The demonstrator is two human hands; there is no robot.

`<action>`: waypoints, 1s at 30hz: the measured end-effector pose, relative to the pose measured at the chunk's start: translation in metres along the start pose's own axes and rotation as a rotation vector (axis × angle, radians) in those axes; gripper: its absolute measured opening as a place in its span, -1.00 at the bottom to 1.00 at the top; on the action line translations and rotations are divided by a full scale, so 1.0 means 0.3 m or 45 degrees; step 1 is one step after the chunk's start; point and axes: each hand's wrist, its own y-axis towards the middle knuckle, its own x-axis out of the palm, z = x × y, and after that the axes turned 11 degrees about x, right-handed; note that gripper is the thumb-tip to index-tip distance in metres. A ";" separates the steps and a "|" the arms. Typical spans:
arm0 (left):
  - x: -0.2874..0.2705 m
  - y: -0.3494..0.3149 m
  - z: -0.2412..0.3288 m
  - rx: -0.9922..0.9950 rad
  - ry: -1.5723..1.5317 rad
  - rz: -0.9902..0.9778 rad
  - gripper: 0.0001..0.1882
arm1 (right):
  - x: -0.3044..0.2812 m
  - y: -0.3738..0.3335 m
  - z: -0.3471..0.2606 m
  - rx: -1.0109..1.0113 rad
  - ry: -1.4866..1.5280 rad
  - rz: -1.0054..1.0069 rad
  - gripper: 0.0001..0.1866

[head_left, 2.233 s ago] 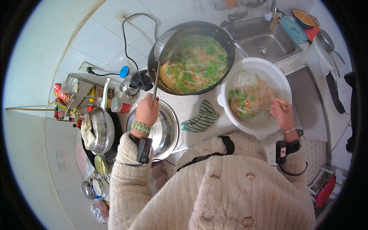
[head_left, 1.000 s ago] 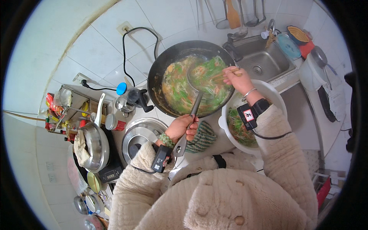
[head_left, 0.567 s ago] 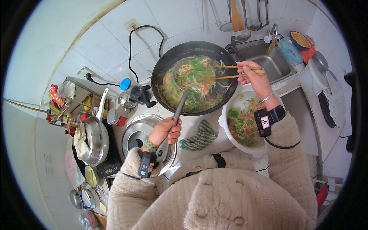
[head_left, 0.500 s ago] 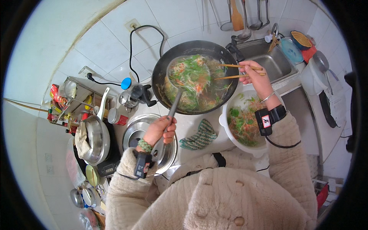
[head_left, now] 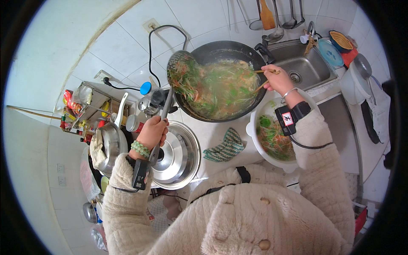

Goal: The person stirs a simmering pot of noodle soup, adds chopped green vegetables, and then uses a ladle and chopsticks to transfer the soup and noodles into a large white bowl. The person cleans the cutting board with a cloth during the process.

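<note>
Gripped in my left hand (head_left: 153, 132) is the long handle of a perforated skimmer (head_left: 180, 58). Its bowl, heaped with shredded vegetables (head_left: 185, 78), is tilted over the left rim of a black wok (head_left: 225, 46). Steam rises from the cloudy broth (head_left: 231, 91), where green and orange shreds float. My right hand (head_left: 276, 80) is closed on a pair of chopsticks (head_left: 260, 87), whose tips point left into the wok's right side. Below that hand stands a white basin (head_left: 251, 138) of mixed shredded vegetables (head_left: 274, 138).
A patterned cloth (head_left: 225, 146) lies on the counter beside a steel pot with a lid (head_left: 176, 157). Left are a steel pan (head_left: 112, 146), a condiment rack (head_left: 91, 104) and a blue-lidded jar (head_left: 146, 89). A sink (head_left: 304, 68) sits at right; ladles and a wooden spatula (head_left: 267, 17) hang behind.
The loaded skimmer has moved left from the middle of the wok to its left rim and tilted. My left hand moved left with it; my right hand shifted slightly left, still holding the chopsticks.
</note>
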 end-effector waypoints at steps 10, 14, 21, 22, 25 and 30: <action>0.109 0.055 -0.028 -0.249 -0.030 -0.244 -0.86 | 0.069 0.084 0.034 0.084 0.093 -0.035 -0.73; 0.185 0.061 -0.028 -0.305 -0.225 -0.387 -0.86 | 0.056 0.077 0.037 0.071 0.118 -0.065 -0.73; 0.341 0.065 -0.035 -0.336 -0.623 -0.559 -0.83 | 0.009 0.017 0.040 -0.073 0.208 -0.037 -0.72; 0.355 0.071 -0.040 -0.335 -0.735 -0.598 -0.84 | -0.001 0.008 0.041 -0.097 0.221 -0.024 -0.72; 0.392 0.086 -0.067 -0.324 -0.997 -0.695 -0.84 | -0.029 -0.011 0.041 -0.131 0.264 -0.037 -0.71; 0.431 0.101 -0.125 -0.324 -1.344 -0.768 -0.82 | -0.052 -0.043 0.032 -0.133 0.260 -0.049 -0.71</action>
